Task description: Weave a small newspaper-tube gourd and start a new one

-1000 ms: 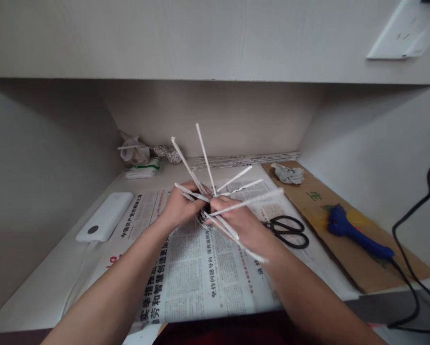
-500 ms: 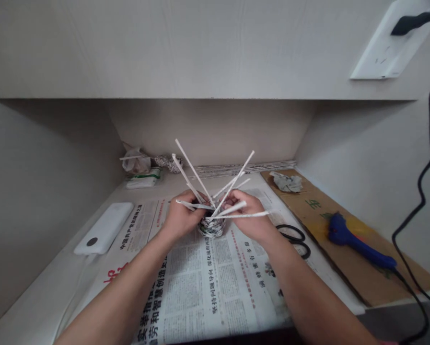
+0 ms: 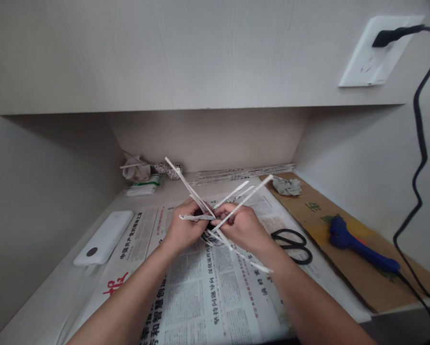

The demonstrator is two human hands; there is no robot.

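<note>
A small basket [image 3: 213, 238] woven from rolled newspaper strips is between my hands, over the spread newspaper [image 3: 196, 292]. Several paper sticks [image 3: 249, 198] fan out from its rim, some up and away, others down to the right. My left hand [image 3: 186, 221] is closed around the basket's left side, its fingertips partly hidden behind the sticks. On the opposite side, my right hand [image 3: 241, 221] is closed with its fingers pinching at the rim among the sticks. Much of the basket is covered by both hands.
Black-handled scissors [image 3: 292, 245] lie right of my right forearm. A blue glue gun [image 3: 358, 247] and a crumpled paper [image 3: 286, 186] rest on cardboard [image 3: 322, 235]. A white power bank [image 3: 105, 238] is at left. Paper rods [image 3: 243, 172] lie along the back, near a plastic bag [image 3: 137, 168].
The basket has tilted or turned between my hands, and the right-hand sticks now point lower, down to the right. The whole view has shifted slightly.
</note>
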